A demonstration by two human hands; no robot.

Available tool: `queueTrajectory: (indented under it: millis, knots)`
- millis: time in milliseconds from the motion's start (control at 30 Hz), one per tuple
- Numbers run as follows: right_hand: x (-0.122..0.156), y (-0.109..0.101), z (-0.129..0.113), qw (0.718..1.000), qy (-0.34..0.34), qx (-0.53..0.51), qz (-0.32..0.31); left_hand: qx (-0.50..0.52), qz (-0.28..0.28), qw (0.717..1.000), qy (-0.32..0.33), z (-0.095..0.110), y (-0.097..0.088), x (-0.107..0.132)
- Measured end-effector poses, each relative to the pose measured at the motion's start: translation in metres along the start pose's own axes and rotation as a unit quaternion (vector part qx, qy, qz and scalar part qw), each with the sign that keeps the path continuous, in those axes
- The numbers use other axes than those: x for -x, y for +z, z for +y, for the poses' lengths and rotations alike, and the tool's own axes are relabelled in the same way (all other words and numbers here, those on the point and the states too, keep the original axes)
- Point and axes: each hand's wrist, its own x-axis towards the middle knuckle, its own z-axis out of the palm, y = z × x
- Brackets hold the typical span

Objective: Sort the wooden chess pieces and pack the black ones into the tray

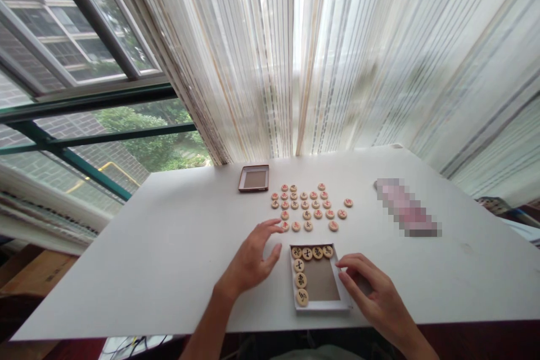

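Observation:
A shallow white box (345, 299) with a brown floor lies near the table's front edge. Several round wooden game pieces with black marks line its top and left sides (300, 280). My right hand (371, 287) rests at the box's right rim, fingers curled, touching the rim; nothing shows in them. My left hand (253, 256) hovers left of the box, fingers spread and open, its fingertips close to the loose pieces. Several more wooden pieces (310, 205), mostly with red marks, lie scattered on the white table (169, 247) beyond the box.
A brown box lid (253, 178) lies at the back of the table by the curtain. A blurred-out pinkish object (407, 206) lies at the right. Striped curtains (337, 56) hang behind the table; a window is at the left.

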Motion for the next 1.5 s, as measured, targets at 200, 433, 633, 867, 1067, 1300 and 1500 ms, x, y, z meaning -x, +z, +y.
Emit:
queueTrajectory:
  millis: [200,433,633,867,1067,1300,1500]
  knots:
    - [0.001,-0.001,0.003,1.000,-0.005,0.002,0.005,-0.059,0.066,0.996,0.027,-0.052,-0.010,-0.064]
    - [0.003,-0.004,0.005,1.000,0.004,-0.005,0.006,-0.112,0.101,0.988,0.030,-0.077,0.008,-0.070]
    - [0.002,-0.004,0.009,1.000,0.008,0.003,0.028,-0.118,0.089,0.989,0.023,-0.084,0.013,-0.064]
    - [0.006,-0.005,0.013,1.000,-0.018,-0.022,0.009,-0.138,0.078,0.987,0.029,-0.085,0.019,-0.063]
    - [0.006,-0.004,0.013,1.000,-0.020,-0.009,0.015,-0.170,0.069,0.983,0.026,-0.086,0.015,-0.059]
    - [0.007,-0.004,0.015,0.999,-0.026,-0.002,0.019,-0.154,0.084,0.984,0.024,-0.085,0.013,-0.055]
    - [0.007,-0.003,0.016,0.999,-0.027,0.004,0.023,-0.138,0.098,0.985,0.012,-0.084,0.021,-0.058]
